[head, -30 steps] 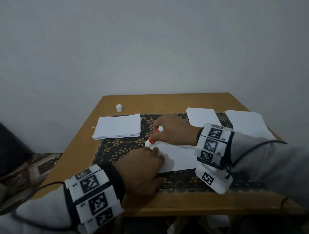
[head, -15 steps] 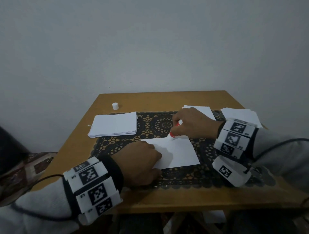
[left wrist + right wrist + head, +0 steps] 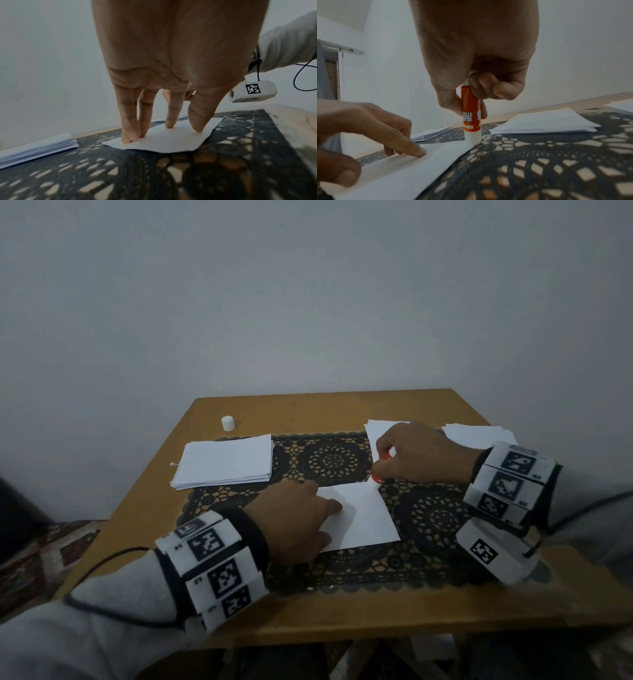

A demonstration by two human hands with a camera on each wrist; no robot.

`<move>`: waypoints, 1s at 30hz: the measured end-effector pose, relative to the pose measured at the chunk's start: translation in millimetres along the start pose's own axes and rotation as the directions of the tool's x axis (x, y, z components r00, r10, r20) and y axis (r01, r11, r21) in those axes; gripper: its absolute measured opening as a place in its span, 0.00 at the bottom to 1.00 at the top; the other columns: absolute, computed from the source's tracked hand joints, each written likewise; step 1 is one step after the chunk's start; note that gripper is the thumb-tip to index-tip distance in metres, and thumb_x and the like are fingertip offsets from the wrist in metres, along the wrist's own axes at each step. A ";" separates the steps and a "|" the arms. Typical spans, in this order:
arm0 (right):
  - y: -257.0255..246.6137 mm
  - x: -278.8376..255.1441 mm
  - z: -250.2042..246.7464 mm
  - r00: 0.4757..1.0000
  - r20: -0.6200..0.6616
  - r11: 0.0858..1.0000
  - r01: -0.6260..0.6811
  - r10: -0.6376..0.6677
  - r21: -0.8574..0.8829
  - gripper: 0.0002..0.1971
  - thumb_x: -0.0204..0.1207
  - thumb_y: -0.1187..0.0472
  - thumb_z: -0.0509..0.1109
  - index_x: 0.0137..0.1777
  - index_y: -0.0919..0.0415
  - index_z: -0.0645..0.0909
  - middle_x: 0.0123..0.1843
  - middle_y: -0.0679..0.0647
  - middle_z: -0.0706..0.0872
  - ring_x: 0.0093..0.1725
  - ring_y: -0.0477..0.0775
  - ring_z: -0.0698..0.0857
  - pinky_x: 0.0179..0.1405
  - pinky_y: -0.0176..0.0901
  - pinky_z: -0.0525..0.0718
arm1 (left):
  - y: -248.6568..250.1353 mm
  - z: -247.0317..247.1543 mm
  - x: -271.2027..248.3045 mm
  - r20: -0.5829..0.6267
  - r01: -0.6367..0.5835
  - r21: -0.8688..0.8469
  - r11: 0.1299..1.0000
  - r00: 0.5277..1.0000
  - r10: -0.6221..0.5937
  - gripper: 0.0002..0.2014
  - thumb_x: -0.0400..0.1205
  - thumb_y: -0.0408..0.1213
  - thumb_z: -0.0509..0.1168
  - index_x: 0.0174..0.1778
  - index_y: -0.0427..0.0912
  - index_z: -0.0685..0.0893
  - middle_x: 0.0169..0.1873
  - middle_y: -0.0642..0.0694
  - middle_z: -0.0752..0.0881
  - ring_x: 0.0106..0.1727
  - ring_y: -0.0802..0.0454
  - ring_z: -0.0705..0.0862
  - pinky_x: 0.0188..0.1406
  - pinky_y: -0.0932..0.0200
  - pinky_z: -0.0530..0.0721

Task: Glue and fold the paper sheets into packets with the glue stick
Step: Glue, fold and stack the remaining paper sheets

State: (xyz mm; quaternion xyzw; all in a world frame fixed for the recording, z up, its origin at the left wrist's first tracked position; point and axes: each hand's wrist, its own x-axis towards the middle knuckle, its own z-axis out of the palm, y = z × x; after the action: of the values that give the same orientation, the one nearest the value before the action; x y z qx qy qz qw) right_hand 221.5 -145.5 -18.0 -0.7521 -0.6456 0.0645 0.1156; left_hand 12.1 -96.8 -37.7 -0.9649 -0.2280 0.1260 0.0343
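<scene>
Nearest the bench's [image 3: 342,412] front edge, the left hand [image 3: 294,518] presses straight fingers [image 3: 130,129] on the paper sheet [image 3: 363,515], pinning it. Beyond, the right hand [image 3: 418,453] grips the glue stick [image 3: 471,116], its tip touching the sheet's far right corner. Gluing looks underway; next likely comes a steady stroke down the right edge, then folding.

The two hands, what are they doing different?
The left hand presses straight fingers flat on the paper sheet; the right hand curls around the glue stick. The left holds nothing; the right holds the stick upright, its tip at the sheet's corner. Both work on that sheet.
</scene>
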 end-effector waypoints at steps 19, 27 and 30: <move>-0.1 -10.5 10.3 0.991 0.015 0.988 0.130 -0.132 0.087 0.06 0.75 0.56 0.73 0.47 0.57 0.88 0.47 0.48 0.90 0.46 0.47 0.84 0.48 0.47 0.84 | 3.3 -6.7 28.5 0.076 -0.029 0.189 0.982 0.997 0.014 0.32 0.83 0.54 0.61 0.83 0.57 0.57 0.60 0.40 0.80 0.55 0.43 0.82 0.49 0.53 0.83; -0.7 -26.5 6.1 0.989 0.065 0.985 0.122 -0.131 0.122 0.05 0.74 0.54 0.74 0.42 0.54 0.89 0.42 0.43 0.89 0.43 0.43 0.84 0.45 0.38 0.81 | 1.8 -4.5 28.3 0.079 -0.012 0.160 0.987 0.997 -0.001 0.33 0.83 0.54 0.61 0.83 0.58 0.57 0.62 0.39 0.77 0.57 0.42 0.80 0.52 0.52 0.84; -1.4 -34.5 3.6 0.988 0.092 0.986 0.110 -0.122 0.123 0.05 0.74 0.54 0.74 0.42 0.54 0.89 0.41 0.42 0.89 0.43 0.43 0.85 0.48 0.43 0.84 | 1.8 -3.6 28.3 0.090 -0.007 0.149 0.989 0.996 -0.006 0.34 0.83 0.54 0.61 0.83 0.59 0.54 0.63 0.39 0.75 0.58 0.41 0.79 0.52 0.50 0.84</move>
State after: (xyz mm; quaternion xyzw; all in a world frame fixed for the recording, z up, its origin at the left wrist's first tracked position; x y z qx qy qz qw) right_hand 213.9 -179.0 -23.0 -0.7009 -0.6884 0.1329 0.1309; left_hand 38.3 -85.7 -40.9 -0.9530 -0.2191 0.1862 0.0957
